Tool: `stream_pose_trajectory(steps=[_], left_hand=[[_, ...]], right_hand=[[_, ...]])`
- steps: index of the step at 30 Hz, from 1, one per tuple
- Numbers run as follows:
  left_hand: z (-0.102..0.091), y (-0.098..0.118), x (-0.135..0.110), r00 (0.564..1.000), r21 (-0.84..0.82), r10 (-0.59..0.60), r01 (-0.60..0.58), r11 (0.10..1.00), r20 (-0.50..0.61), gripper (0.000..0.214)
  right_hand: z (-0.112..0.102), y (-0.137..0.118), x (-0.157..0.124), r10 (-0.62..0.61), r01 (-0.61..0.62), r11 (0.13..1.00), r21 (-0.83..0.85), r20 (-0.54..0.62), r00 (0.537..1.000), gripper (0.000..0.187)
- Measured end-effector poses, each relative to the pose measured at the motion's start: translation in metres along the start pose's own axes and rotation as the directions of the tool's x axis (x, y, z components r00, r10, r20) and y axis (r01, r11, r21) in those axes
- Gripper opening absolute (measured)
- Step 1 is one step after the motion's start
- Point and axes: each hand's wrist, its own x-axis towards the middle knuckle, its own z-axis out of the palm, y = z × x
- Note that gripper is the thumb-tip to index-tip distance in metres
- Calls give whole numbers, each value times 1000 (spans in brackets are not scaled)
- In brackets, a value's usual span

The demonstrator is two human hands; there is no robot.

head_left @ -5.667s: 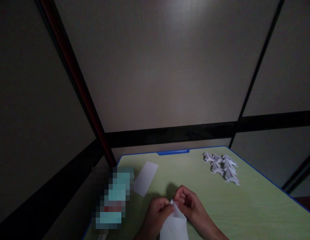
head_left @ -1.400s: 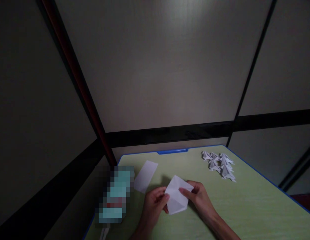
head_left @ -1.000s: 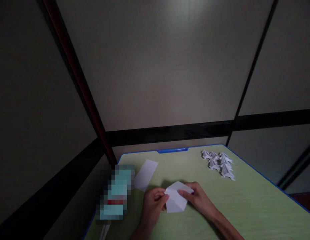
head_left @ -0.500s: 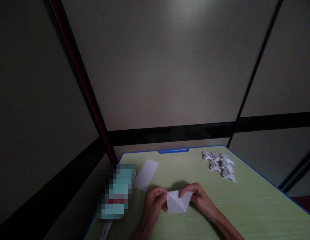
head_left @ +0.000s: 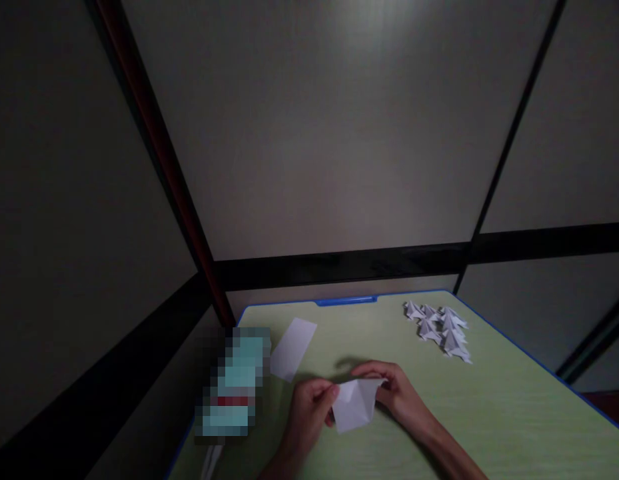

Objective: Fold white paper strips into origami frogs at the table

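A small white sheet of paper (head_left: 354,405) with crease lines is held just above the table, between both hands. My left hand (head_left: 309,408) pinches its left edge, thumb on top. At the upper right corner, my right hand (head_left: 393,389) grips the paper, its index finger stretched behind the far edge; part of those fingers is hidden by the sheet. Beyond my left hand, a flat white strip of paper (head_left: 294,348) lies on the table. Several folded white paper figures (head_left: 439,327) stand grouped at the far right.
The light green table (head_left: 489,407) has a blue rim and a blue handle-like piece (head_left: 346,301) at its far edge. A blurred-out teal object (head_left: 239,380) with a white cord (head_left: 210,461) sits at the left edge. Wall panels (head_left: 339,147) rise behind the table.
My right thumb has moved off the front face of the paper towards its right corner, and my right fingers reach further behind it. The paper has tilted, its lower edge shifting slightly.
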Motion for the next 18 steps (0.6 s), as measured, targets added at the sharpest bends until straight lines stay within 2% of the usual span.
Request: stream_pose_trajectory(steps=[4, 8, 12, 18], left_hand=[[1, 1, 0, 999, -22, 12, -13, 1000, -42, 31], [2, 1, -1, 1000, -26, -29, 29, 999, -6, 28], [5, 3, -3, 998, 17, -69, 69, 997, 11, 23], [7, 3, -3, 999, 36, -42, 42, 998, 5, 21]], right_hand=[[-1, 1, 3, -13, 15, 999, 34, -51, 999, 16], [-2, 5, 5, -48, 47, 998, -29, -37, 998, 9], [-2, 7, 3, -67, 67, 996, -63, 2, 998, 11], [2, 6, 0, -14, 15, 1000, -15, 66, 998, 22]])
